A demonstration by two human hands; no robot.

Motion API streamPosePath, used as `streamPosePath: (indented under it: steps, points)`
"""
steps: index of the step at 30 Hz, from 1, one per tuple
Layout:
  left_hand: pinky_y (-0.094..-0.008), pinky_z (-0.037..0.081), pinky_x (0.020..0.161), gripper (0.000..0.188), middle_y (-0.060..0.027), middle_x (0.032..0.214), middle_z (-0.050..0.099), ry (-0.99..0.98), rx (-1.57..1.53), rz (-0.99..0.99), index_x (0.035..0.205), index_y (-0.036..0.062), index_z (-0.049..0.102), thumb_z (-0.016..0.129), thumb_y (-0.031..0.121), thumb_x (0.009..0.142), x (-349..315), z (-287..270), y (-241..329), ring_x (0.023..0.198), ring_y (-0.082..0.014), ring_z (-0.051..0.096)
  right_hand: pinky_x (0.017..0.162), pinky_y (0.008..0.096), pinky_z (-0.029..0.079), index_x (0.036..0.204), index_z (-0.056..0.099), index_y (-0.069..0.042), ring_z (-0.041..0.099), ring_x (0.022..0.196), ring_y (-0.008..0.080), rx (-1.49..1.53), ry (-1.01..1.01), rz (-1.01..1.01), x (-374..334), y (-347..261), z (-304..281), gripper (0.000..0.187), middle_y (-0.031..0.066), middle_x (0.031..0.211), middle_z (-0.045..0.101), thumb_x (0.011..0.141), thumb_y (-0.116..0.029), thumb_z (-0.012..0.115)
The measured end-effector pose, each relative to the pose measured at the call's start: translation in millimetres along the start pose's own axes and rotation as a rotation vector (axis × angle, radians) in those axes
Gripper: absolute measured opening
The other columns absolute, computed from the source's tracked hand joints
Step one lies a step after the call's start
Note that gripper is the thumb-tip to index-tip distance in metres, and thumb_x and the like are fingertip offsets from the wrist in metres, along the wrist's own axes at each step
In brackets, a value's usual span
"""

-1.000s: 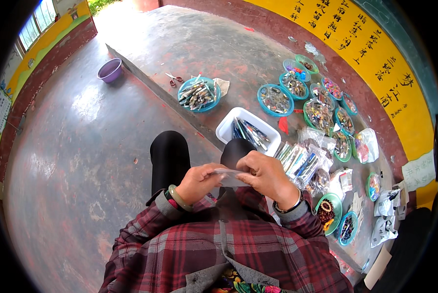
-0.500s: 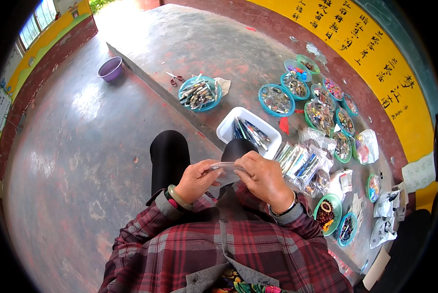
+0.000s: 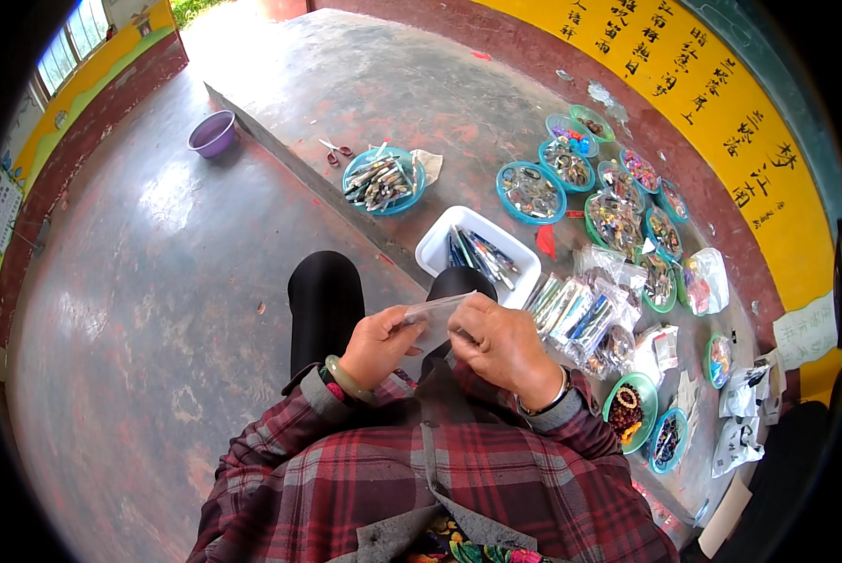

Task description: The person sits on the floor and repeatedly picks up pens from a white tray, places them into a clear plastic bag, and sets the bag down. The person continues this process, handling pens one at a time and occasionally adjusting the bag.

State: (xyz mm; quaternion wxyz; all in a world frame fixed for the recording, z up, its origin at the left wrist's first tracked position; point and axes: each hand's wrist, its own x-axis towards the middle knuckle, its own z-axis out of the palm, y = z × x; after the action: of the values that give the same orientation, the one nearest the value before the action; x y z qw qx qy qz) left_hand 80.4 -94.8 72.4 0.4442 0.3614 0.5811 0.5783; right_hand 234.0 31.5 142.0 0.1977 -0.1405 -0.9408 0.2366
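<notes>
Between my two hands, above my lap, is a small clear plastic bag (image 3: 437, 310). My left hand (image 3: 376, 348) pinches one side of it between thumb and fingers. At the other side, the curled fingers of my right hand (image 3: 508, 347) are closed on the bag's edge. Nothing shows inside the bag. Just beyond my knee stands a white plastic basin (image 3: 430, 251) with several pens (image 3: 482, 255) lying in it. To the right of it, bundles of pens in clear bags (image 3: 576, 314) lie in a pile.
A blue basket of pens (image 3: 383, 180) sits ahead, with red-handled scissors (image 3: 334, 153) beside it. Several baskets of small trinkets (image 3: 531, 192) stand at the right. A purple basin (image 3: 212, 134) is at far left, below a raised floor edge (image 3: 280, 155). White bags (image 3: 738, 446) lie at far right.
The upper edge of the plastic bag has risen and now slants up toward my right hand. My right fingers have curled in more. My left hand has hardly moved.
</notes>
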Motion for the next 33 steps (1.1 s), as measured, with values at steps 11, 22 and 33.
streamPosePath:
  steps: [11, 22, 33]
  points:
    - [-0.0244, 0.054, 0.070, 0.024, -0.0045, 0.095, 0.063, -0.062, 0.064, 0.073, 0.114, 0.0026, 0.059, 0.055, 0.010, 0.091, -2, 1, 4, 0.086, -0.0091, 0.060, 0.058, 0.0365, 0.048, 0.090, 0.061, -0.010, 0.061, 0.070, 0.0270, 0.012, 0.107, 0.048, 3, 9, 9, 0.014, 0.0035, 0.086, 0.060, 0.077, -0.014, 0.065]
    - [-0.0238, 0.054, 0.069, 0.023, -0.0044, 0.094, 0.064, -0.070, 0.055, 0.068, 0.113, 0.0020, 0.059, 0.056, 0.010, 0.091, -3, 1, 4, 0.084, -0.0085, 0.060, 0.057, 0.0365, 0.048, 0.084, 0.061, -0.009, 0.061, 0.070, 0.0265, 0.009, 0.079, 0.054, 5, 9, 12, 0.009, 0.0028, 0.086, 0.060, 0.078, -0.014, 0.064]
    - [-0.0247, 0.054, 0.070, 0.026, -0.0069, 0.095, 0.063, 0.035, 0.035, 0.020, 0.114, 0.0007, 0.058, 0.057, 0.006, 0.089, 1, 0, -4, 0.085, -0.0105, 0.061, 0.055, 0.0406, 0.046, 0.083, 0.059, -0.010, 0.060, 0.066, 0.0306, 0.041, -0.076, 0.008, 5, 8, 9, 0.008, 0.0075, 0.077, 0.061, 0.080, -0.017, 0.060]
